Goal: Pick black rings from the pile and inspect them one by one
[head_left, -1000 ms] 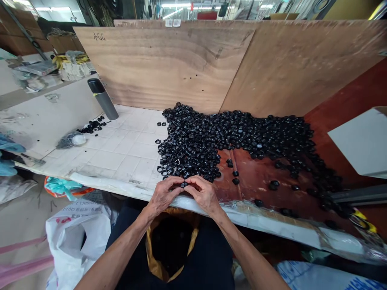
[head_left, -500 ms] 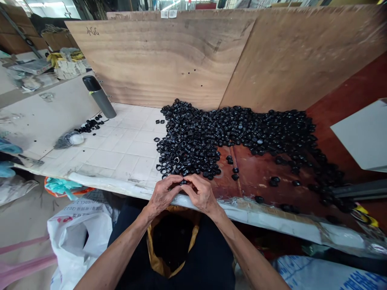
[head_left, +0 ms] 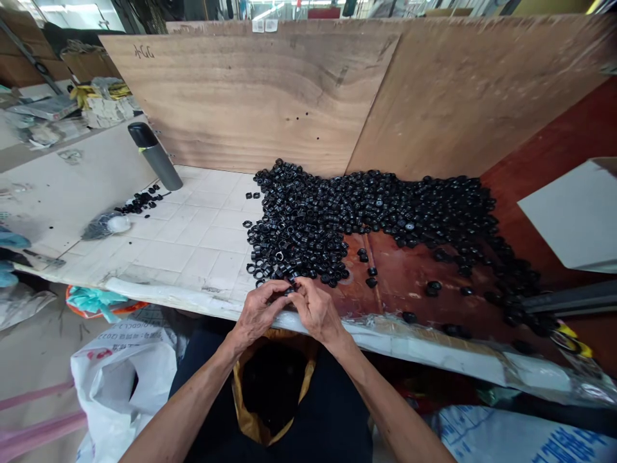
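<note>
My left hand (head_left: 260,312) and my right hand (head_left: 317,312) meet at the front edge of the table, fingers pinched together. Between their fingertips is a small black plastic part (head_left: 290,289), mostly covered by the fingers. Just beyond them spreads a heap of black rings (head_left: 289,238), some lying flat with their holes showing. It runs on to the right into a pile of black caps (head_left: 434,206). Below my hands an open yellow-brown bag (head_left: 241,405) sits at my lap, its inside dark.
A grey bottle (head_left: 161,167) with a black lid stands back left, near a small plastic bag (head_left: 103,225) and loose black bits (head_left: 142,200). A wooden board (head_left: 260,96) closes off the back. White sacks (head_left: 120,379) hang at lower left. Yellow-handled scissors (head_left: 571,341) lie far right.
The fingers of my right hand have shifted slightly around the small black part. Both hands stay at the same place by the edge; the whole view has moved a little.
</note>
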A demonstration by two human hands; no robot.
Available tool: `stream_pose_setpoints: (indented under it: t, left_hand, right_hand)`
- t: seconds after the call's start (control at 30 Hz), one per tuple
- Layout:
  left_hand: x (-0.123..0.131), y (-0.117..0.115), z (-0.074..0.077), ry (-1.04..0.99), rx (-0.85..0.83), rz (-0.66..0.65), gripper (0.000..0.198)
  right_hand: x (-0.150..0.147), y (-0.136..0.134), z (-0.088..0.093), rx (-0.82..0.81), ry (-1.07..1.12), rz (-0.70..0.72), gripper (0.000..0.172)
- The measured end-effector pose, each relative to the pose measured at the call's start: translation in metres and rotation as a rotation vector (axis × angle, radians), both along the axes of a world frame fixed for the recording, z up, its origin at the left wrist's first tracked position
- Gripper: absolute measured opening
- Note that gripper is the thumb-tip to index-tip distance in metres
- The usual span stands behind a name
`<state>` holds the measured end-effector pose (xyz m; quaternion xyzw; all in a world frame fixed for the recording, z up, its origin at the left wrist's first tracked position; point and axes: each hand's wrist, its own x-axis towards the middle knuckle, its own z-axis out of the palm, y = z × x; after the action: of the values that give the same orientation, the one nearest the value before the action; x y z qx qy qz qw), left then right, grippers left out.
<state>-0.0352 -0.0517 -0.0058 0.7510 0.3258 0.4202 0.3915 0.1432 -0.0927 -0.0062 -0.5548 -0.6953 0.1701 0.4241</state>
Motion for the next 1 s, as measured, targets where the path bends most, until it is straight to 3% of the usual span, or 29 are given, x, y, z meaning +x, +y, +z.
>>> stream_pose_setpoints:
  t: [0.1, 0.23, 0.33, 0.5, 0.67, 0.83, 1.0]
  left_hand:
    - [0.0, 0.0, -0.004, -0.03, -0.04, 0.024, 0.02]
    - [0.0, 0.0, -0.005, -0.028, -0.065, 0.032, 0.02]
    - [0.0, -0.001, -0.003, -0.028, -0.076, 0.048, 0.019]
    - [0.0, -0.001, -0.002, -0.038, -0.103, 0.039, 0.018]
    - [-0.002, -0.002, -0.003, -0.039, -0.129, 0.022, 0.02]
    - [-0.004, -0.002, 0.005, -0.027, -0.147, -0.012, 0.023]
    - [-0.01, -0.022, -0.003, 0.048, -0.012, 0.026, 0.02]
  right_hand:
    - [0.001, -0.003, 0.003, 0.051, 0.037, 0.109, 0.03]
    - [0.003, -0.002, 0.005, -0.008, -0.025, 0.058, 0.039]
    - [0.003, -0.003, 0.006, -0.016, 0.027, 0.05, 0.029]
    - [0.003, -0.003, 0.008, 0.011, 0.037, 0.055, 0.03]
    - [0.002, -0.001, 0.01, 0.01, 0.087, 0.072, 0.019]
    - [0.004, 0.0, 0.006, 0.058, 0.153, 0.097, 0.014]
    - [-0.012, -0.017, 0.003, -0.14, 0.265, 0.071, 0.015]
